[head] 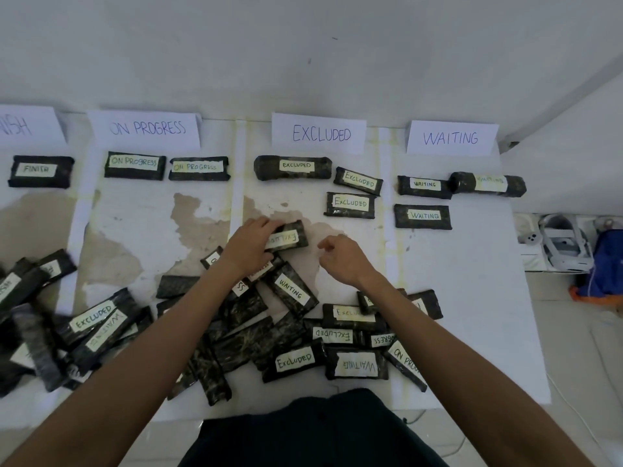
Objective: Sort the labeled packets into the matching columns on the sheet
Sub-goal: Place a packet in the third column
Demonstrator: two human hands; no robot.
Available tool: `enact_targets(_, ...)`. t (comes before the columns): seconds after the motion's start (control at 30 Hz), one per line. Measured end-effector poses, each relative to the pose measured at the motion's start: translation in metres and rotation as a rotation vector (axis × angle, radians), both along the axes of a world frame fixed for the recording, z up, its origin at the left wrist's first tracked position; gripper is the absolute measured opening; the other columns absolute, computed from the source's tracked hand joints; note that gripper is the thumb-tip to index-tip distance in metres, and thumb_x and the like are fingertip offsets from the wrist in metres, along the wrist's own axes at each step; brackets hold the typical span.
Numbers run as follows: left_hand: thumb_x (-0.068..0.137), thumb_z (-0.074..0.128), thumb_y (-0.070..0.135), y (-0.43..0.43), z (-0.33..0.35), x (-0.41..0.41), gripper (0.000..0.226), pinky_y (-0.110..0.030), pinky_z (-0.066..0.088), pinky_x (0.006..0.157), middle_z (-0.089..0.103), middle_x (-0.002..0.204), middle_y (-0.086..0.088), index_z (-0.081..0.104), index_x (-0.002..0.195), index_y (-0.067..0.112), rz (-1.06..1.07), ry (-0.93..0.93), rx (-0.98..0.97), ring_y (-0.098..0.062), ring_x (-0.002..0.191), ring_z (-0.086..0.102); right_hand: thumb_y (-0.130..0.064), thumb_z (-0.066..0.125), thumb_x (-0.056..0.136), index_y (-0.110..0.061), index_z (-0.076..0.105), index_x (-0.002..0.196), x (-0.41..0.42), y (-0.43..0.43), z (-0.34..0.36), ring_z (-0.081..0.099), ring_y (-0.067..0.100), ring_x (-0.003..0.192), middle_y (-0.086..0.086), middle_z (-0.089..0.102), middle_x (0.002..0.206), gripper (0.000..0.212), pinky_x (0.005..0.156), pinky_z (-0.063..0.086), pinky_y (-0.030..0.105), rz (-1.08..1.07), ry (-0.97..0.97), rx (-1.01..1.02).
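A white sheet (472,264) on the floor carries column signs: ON PROGRESS (146,128), EXCLUDED (320,133) and WAITING (451,138). My left hand (251,246) grips a black packet labelled EXCLUDED (290,235) in the middle of the sheet, just above a heap of mixed packets (279,332). My right hand (340,259) hovers beside it to the right, fingers loosely curled, holding nothing. Sorted packets lie under each sign, three under EXCLUDED (350,203) and three under WAITING (423,216).
A second heap of packets (40,318) lies at the left edge. One FINISH packet (40,170) sits under a half-seen sign at far left. Off the sheet at right are a white headset (563,244) and a blue bag (606,264). A wall stands behind the signs.
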State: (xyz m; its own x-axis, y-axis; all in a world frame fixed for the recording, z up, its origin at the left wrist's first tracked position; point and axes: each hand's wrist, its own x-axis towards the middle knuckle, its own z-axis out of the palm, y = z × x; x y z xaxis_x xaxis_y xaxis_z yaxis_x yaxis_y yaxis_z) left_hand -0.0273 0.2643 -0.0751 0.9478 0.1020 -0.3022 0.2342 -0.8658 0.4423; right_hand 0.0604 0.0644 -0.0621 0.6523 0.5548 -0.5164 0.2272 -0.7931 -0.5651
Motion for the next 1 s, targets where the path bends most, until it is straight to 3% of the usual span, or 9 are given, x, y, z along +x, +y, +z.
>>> enact_targets(0.17,0.074,0.069,0.01,-0.004,0.008,0.029,0.068,-0.042,0.043,0.087,0.05,0.126,-0.011,0.041,0.136,0.014,0.051,-0.122,0.066,-0.032,0.11,0.048,-0.018,0.059,0.088,-0.01,0.052,0.126,0.003,0.017,0.002,0.056,0.018,0.086,0.008,0.061,0.11,0.04,0.077,0.046,0.028,-0.152,0.026,0.149)
enact_targets(0.37,0.077,0.064,0.007,0.006,0.001,0.061,0.06,-0.044,0.041,0.09,0.052,0.128,-0.009,0.044,0.134,0.014,0.039,-0.162,0.119,-0.032,0.114,0.046,-0.019,0.058,0.088,-0.01,0.05,0.126,0.019,0.033,-0.003,0.053,0.016,0.09,0.005,0.059,0.11,0.039,0.075,0.04,0.025,-0.245,0.081,0.142)
enact_targets(0.53,0.075,0.071,0.013,0.011,-0.008,0.075,0.069,-0.045,0.041,0.094,0.05,0.133,-0.012,0.04,0.137,0.013,0.054,-0.159,0.076,-0.033,0.119,0.044,-0.02,0.059,0.088,-0.012,0.051,0.125,0.034,0.043,-0.013,0.056,0.016,0.088,0.004,0.061,0.104,0.039,0.073,0.043,0.026,-0.343,0.138,0.178)
enact_targets(0.63,0.073,0.073,0.019,0.006,-0.01,0.077,0.074,-0.046,0.044,0.094,0.05,0.129,-0.012,0.038,0.138,0.015,0.116,-0.178,-0.065,-0.033,0.119,0.044,-0.023,0.063,0.086,-0.013,0.055,0.117,0.043,0.056,-0.018,0.062,0.017,0.091,0.003,0.066,0.1,0.033,0.079,0.051,0.034,-0.526,0.201,0.305)
enact_targets(0.73,0.075,0.073,0.023,-0.009,-0.007,0.076,0.076,-0.038,0.047,0.092,0.05,0.127,-0.01,0.035,0.141,0.017,0.24,-0.169,-0.318,-0.025,0.117,0.047,-0.018,0.062,0.087,-0.011,0.057,0.118,0.048,0.073,-0.019,0.064,0.022,0.1,0.009,0.067,0.111,0.032,0.088,0.054,0.045,-0.624,0.22,0.393)
enact_targets(0.8,0.077,0.073,0.024,-0.016,-0.003,0.072,0.077,-0.032,0.048,0.092,0.05,0.126,-0.006,0.031,0.142,0.019,0.347,-0.163,-0.465,-0.018,0.112,0.051,-0.013,0.057,0.091,-0.009,0.055,0.122,0.053,0.084,-0.017,0.06,0.024,0.107,0.01,0.064,0.118,0.032,0.093,0.052,0.045,-0.567,0.165,0.378)
enact_targets(0.9,0.082,0.068,0.022,-0.012,-0.001,0.058,0.075,-0.029,0.046,0.091,0.045,0.13,-0.003,0.025,0.144,0.021,0.547,-0.17,-0.549,-0.016,0.111,0.05,-0.01,0.052,0.092,-0.008,0.048,0.13,0.066,0.097,-0.012,0.054,0.027,0.114,0.013,0.058,0.124,0.038,0.098,0.045,0.042,-0.282,0.065,0.298)
enact_targets(1.0,0.084,0.063,0.013,0.002,-0.006,0.044,0.073,-0.031,0.042,0.091,0.037,0.136,-0.011,0.024,0.145,0.015,0.562,-0.224,-0.315,-0.025,0.12,0.043,-0.01,0.055,0.089,-0.012,0.044,0.131,0.081,0.107,-0.008,0.054,0.027,0.112,0.012,0.057,0.124,0.043,0.094,0.047,0.04,-0.04,0.039,0.194)
